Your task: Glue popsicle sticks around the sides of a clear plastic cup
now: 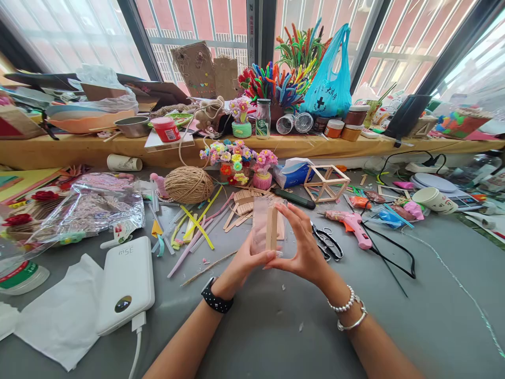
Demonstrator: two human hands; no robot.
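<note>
Popsicle sticks (pixel 271 227) stand upright between both hands above the grey table (pixel 394 316), against a small clear sheet. The left hand (pixel 246 258) pinches the lower edge; the right hand (pixel 303 242) holds the other side with curved fingers. Only a small part seems joined. More loose sticks (pixel 244 202) wait behind, and a finished wooden frame (pixel 326 182) lies near the glue gun (pixel 351 223).

Bright window backlight, sharp centre, bowed edges.

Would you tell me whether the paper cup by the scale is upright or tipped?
Tipped: the paper cup lies on its side, mouth facing left, beside the scale.
</note>
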